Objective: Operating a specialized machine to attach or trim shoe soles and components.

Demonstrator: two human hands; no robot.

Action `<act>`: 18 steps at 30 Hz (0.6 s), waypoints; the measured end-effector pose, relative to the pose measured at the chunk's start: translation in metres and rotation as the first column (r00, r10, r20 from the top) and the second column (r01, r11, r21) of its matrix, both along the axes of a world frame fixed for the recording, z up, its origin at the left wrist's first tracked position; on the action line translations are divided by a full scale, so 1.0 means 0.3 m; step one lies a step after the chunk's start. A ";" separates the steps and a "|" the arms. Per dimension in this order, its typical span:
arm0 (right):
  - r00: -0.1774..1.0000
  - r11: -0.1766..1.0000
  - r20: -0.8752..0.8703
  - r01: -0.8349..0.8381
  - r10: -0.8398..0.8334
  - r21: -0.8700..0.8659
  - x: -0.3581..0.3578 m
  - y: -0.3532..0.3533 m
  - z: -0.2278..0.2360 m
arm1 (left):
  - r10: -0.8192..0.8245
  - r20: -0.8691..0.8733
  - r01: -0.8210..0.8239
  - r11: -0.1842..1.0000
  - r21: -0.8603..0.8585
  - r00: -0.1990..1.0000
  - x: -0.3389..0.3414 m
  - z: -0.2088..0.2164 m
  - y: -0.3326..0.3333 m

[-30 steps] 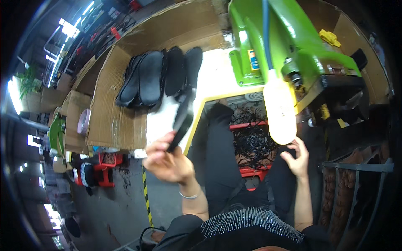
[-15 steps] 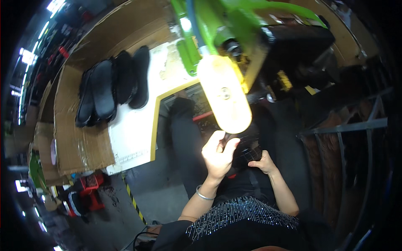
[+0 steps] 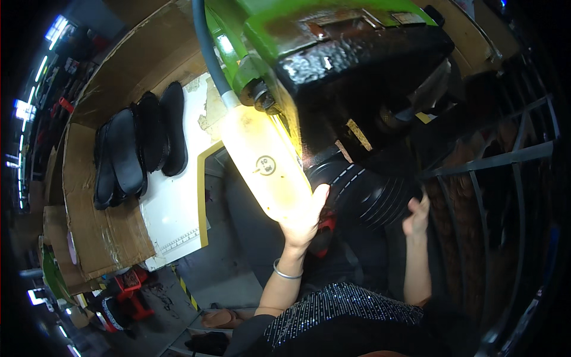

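Note:
My left hand point(image 3: 302, 223) is up against the lower end of the bright lamp point(image 3: 259, 157); its thumb points up and its fingers are hidden behind the lamp. A black shoe piece point(image 3: 372, 193) with pale curved lines, blurred by motion, spans the space below the green machine's point(image 3: 351, 35) dark, oily head. At that piece's right end my right hand point(image 3: 417, 217) grips the edge, its thumb toward the piece and its fingers partly hidden. Whether my left hand also touches the piece cannot be seen.
Several black soles point(image 3: 128, 152) stand in an open cardboard box point(image 3: 89, 196) at the left, beside a white table point(image 3: 169, 208) with a yellow edge. A metal rack point(image 3: 493, 157) stands close at the right. Red objects point(image 3: 134, 291) sit on the floor, lower left.
The view has shifted, and the lamp and machine appear nearer and further left. My right hand has moved right and up, away from my left. The black piece now lies up under the machine head.

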State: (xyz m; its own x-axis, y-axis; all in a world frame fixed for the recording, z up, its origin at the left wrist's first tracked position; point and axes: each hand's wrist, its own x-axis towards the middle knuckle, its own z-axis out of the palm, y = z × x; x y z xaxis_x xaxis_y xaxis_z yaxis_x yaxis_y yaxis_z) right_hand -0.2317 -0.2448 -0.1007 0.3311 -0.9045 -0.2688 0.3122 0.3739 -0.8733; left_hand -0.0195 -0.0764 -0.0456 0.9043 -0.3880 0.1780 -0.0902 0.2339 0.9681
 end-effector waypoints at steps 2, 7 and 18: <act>1.000 0.991 0.005 0.030 -0.030 -0.128 0.051 -0.123 0.050 | -0.038 0.045 0.036 0.999 0.035 0.998 0.017 0.011 0.002; 0.963 0.927 0.031 -0.250 0.269 -0.278 0.280 -0.275 0.281 | -0.113 0.106 0.105 0.992 0.076 0.988 0.051 0.002 0.015; 0.829 0.863 0.262 -0.432 0.495 -0.262 0.500 -0.103 0.240 | 0.014 -0.193 -0.064 0.965 -0.255 0.981 0.210 0.063 0.206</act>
State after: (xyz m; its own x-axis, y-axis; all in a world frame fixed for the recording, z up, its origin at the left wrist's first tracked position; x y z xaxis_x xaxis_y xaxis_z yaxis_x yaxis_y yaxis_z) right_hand -0.0817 -0.2756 -0.0286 0.7608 -0.6447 0.0739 0.4076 0.3862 -0.8274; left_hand 0.0434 -0.0146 -0.0268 0.9446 -0.3148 0.0927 0.0735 0.4782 0.8752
